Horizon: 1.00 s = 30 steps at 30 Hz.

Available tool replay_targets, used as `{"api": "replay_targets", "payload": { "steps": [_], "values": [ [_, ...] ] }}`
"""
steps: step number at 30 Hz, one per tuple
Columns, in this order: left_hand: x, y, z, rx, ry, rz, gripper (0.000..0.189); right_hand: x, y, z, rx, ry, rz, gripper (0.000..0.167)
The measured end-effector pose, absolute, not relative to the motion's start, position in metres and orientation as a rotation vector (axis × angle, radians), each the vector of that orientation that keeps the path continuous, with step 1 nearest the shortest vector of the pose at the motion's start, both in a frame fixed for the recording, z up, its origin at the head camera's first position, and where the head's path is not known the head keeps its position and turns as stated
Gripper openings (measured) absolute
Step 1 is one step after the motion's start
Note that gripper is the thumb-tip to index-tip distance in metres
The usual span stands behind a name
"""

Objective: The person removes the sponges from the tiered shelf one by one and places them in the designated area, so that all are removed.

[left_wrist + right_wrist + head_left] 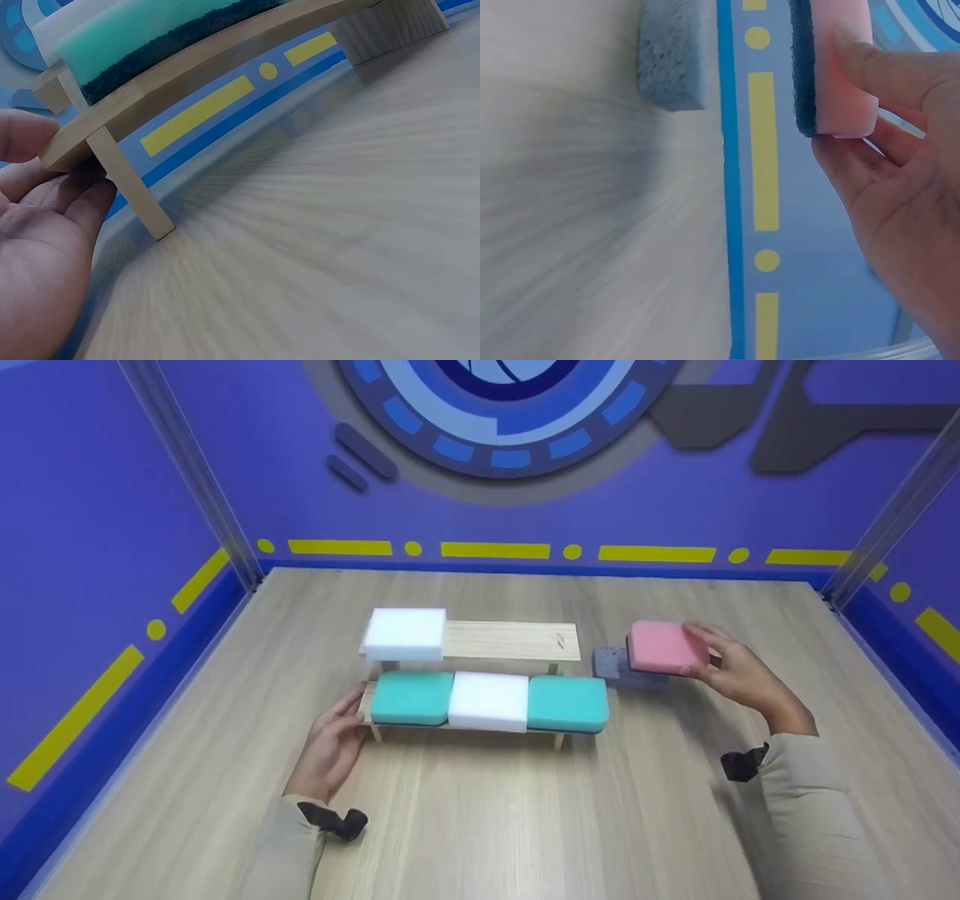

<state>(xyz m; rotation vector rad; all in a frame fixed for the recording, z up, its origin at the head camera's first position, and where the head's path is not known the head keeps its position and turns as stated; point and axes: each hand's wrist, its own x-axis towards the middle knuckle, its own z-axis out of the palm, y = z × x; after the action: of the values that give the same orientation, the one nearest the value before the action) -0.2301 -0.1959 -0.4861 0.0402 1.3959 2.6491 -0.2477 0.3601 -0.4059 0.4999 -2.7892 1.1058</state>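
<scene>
My right hand (742, 679) is pinching the right edge of a pink sponge (666, 645) between thumb and fingers, right of centre in the head view; it is hovering above the table (487, 825), partly hiding a grey block (609, 662). Lower left of centre, my left hand (330, 746) is gripping the left end of a wooden stand (367, 703), where two green sponges (412, 697) are flanking a white block (489, 701).

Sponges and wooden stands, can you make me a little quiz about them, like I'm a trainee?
1. What colours is the sponge in the right grip?
2. True or false: on the front stand, a white block sits between two teal sponges.
3. The left grip holds: A) a grey block; B) the front stand; C) the rear stand.

Key: 1. Pink, with a dark layer. 2. True. 3. B.
</scene>
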Motion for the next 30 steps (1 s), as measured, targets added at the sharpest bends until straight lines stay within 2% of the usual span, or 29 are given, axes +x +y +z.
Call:
{"api": "replay_targets", "payload": {
  "steps": [30],
  "values": [
    [-0.23,-0.196,-0.487,0.022,1.377,2.644,0.063,-0.249,0.394,-0.416,0.424,-2.829,1.056,0.064]
  ]
}}
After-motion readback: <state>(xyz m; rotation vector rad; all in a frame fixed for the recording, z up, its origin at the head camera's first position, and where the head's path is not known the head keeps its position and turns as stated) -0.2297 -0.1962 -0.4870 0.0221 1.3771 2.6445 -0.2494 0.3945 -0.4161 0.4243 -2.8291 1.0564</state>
